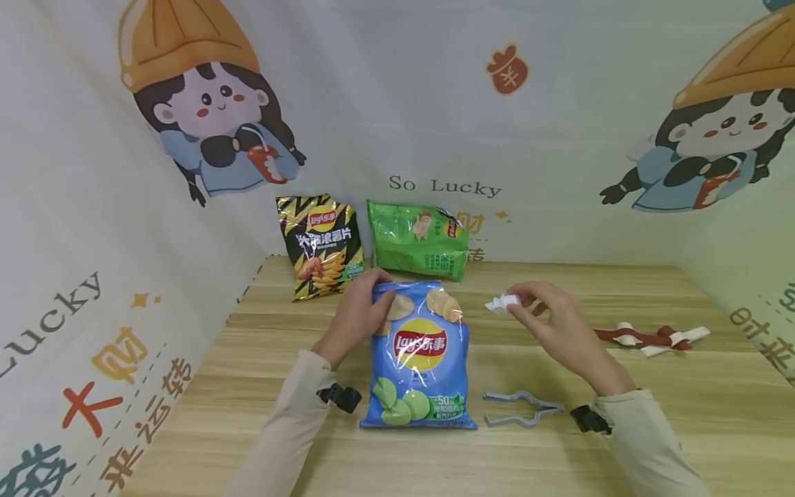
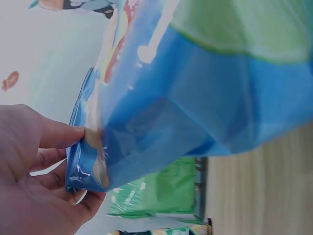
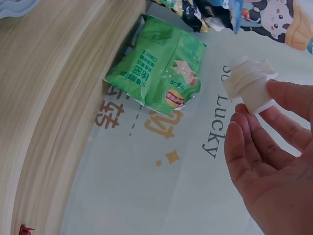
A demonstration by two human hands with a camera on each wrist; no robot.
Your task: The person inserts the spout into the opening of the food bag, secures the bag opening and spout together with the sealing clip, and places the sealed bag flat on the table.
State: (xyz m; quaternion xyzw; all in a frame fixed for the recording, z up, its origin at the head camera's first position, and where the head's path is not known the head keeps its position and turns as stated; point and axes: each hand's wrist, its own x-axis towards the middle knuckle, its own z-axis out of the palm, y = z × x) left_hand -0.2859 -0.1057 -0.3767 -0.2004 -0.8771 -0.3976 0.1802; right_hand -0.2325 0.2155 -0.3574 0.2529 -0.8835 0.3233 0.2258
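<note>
In the head view, a blue Lay's chip bag (image 1: 422,373) stands face-on near the middle of the wooden table. My left hand (image 1: 360,314) grips its upper left corner, the thumb across the front. The left wrist view shows the left hand (image 2: 44,166) with thumb and fingers on either side of the bag's top edge. To the right of the bag, my right hand (image 1: 555,324) pinches a small white bundle (image 1: 503,304) above the table. Close up in the right wrist view, that white bundle (image 3: 250,84) looks soft and folded; I cannot tell its kind.
A grey open two-armed clip (image 1: 524,409) lies right of the blue bag. Further right are red and white strips (image 1: 652,337) tangled together. Behind stand a black-and-yellow chip bag (image 1: 323,248) and a green chip bag (image 1: 419,240), near the printed curtain (image 1: 385,103).
</note>
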